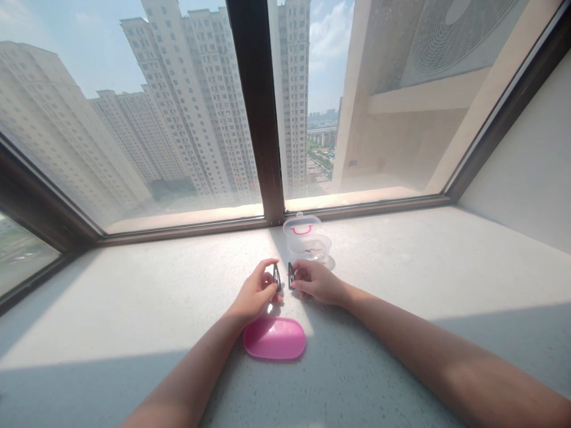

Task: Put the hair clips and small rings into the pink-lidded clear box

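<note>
Your left hand [262,290] grips a black triangular hair clip [276,275] upright; your right hand [316,281] grips a matching black clip [290,277], between the pink oval plastic tray [275,340] and open clear plastic box [294,246].

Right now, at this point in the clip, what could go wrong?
The left hand and right hand each pinch a dark clip in the fingers, so one might slip loose. The right hand is close to the clear box, lid raised, and could nudge it. The left wrist is near the pink tray and might knock it.
</note>
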The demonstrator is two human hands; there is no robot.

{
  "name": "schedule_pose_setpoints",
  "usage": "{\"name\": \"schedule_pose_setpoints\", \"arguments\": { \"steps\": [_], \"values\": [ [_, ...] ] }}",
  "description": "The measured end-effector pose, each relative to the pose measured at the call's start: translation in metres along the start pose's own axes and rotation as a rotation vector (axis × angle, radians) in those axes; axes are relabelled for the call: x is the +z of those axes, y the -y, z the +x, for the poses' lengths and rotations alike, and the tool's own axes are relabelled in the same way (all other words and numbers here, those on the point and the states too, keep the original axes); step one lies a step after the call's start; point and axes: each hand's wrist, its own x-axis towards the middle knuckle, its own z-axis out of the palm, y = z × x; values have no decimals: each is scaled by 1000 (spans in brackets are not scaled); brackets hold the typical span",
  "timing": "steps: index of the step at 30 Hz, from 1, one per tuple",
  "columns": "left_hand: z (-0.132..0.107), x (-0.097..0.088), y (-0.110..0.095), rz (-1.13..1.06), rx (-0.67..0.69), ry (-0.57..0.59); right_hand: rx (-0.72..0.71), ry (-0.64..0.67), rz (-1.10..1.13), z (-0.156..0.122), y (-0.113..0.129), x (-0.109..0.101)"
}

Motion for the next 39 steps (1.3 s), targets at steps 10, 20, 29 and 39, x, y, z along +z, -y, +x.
{"name": "schedule_pose_setpoints", "arguments": {
  "steps": [10, 20, 29, 39],
  "values": [
    [0, 0, 0, -8, -3, -3, 4, -3, -7, 0, 1, 0],
    [0, 1, -1, -4, -2, -5, 9, -1, -4, 0, 2, 0],
    [0, 2, -4, -11, -11, -16, 9, -8, 24, 0, 3, 1],
    [-1, 4, -7, -20, -13, -39, 14, 0, 28, 0, 2, 0]
  ]
}}
